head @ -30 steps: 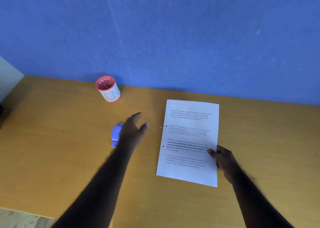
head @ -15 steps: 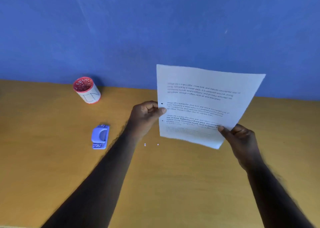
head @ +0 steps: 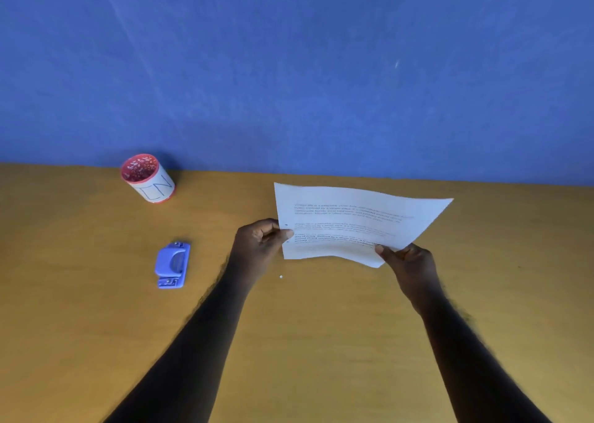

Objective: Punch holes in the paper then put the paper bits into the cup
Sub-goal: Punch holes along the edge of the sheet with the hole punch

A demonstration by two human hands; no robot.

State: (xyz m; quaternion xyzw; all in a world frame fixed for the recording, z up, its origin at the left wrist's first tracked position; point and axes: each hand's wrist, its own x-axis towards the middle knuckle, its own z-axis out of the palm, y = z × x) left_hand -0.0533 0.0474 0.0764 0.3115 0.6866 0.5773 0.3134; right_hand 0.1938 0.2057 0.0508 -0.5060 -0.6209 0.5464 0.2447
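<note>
1 printed sheet of paper point(head: 356, 226) is held above the wooden table point(head: 321, 342), its long axis running from the left fingers up and away to a far corner beyond the right fingers, its text lines along that axis. 2 dark punched holes show on its left edge, just by the left thumb. The left hand point(head: 258, 242) is pinched closed on that edge, thumb on top. The right hand point(head: 406, 263) is clamped on the near right corner. 1 white paper bit point(head: 281, 276) lies on the table just below the left fingers. 1 blue hole punch point(head: 172, 265) sits left of them, well apart. 1 red-rimmed cup point(head: 149, 178) with white flecks inside stands beyond it, by the blue wall point(head: 289, 69).
</note>
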